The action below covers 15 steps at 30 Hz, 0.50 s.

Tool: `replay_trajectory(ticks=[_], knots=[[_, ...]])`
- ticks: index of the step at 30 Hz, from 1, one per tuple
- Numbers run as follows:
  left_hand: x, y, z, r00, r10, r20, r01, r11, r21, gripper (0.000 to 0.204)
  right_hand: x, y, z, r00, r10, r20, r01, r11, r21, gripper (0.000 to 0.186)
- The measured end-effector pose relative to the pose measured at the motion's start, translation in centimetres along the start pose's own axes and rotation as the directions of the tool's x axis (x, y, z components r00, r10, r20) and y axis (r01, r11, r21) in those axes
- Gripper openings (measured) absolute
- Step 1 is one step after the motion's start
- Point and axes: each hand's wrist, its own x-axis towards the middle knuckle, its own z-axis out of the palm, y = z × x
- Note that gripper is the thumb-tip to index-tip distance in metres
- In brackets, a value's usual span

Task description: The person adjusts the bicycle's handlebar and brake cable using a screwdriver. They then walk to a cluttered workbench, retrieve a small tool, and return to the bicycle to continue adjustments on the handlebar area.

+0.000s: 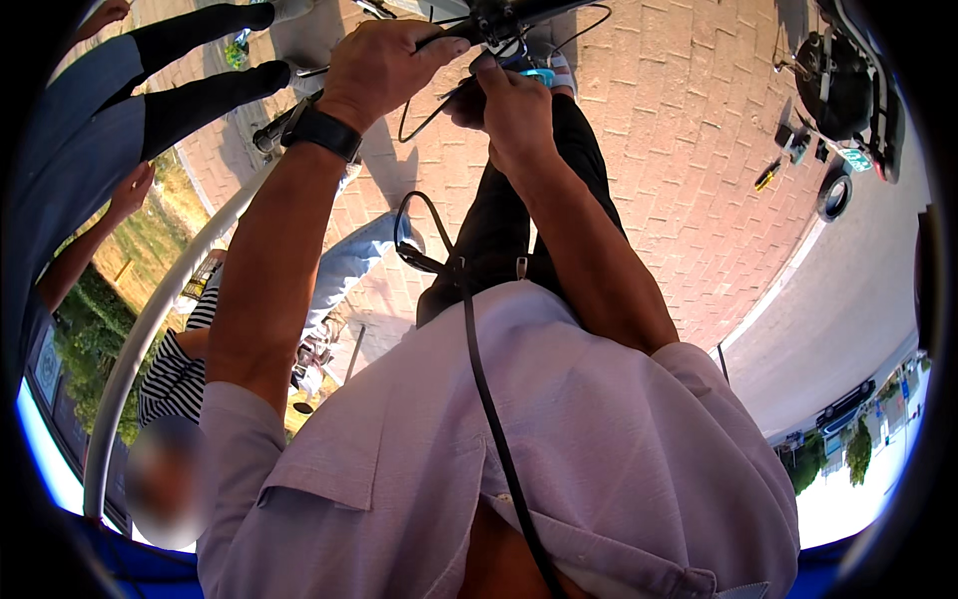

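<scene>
At the top of the head view, my left hand (379, 65) is closed around the dark handlebar (539, 12) of what looks like a bicycle, its thumb pointing toward the clamp (491, 22) in the middle. A black watch (321, 132) sits on that wrist. Just below the clamp is my right hand (519, 118), fingers bent and pressed together, by a small dark part. Whether the fingers hold that part is hidden. Thin black cables (404, 125) loop from the bar past both hands. A black strap (479, 369) hangs down my shirt front.
People are close on the left: one standing in dark trousers (190, 115), one in a striped top (180, 374). A pale curved pole (140, 344) passes there. On the right, a scooter (838, 85), a tyre (834, 194) and a yellow-black tool (767, 176) rest on brick paving (689, 140).
</scene>
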Motion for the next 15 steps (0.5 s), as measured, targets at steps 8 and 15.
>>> replay_trajectory(ticks=[8,15], knots=[[-0.2,-0.3,-0.3,0.998,0.024,0.055,-0.023,1.0,-0.021,0.04,0.6,0.2,-1.2,0.992,-0.061,0.111,0.086,0.97,-0.229,0.03],[-0.2,-0.4,0.0,1.0,0.027,0.012,-0.027,1.0,-0.008,0.046,0.0,1.5,-2.3,0.931,0.053,0.36,-0.069,0.997,0.032,0.027]])
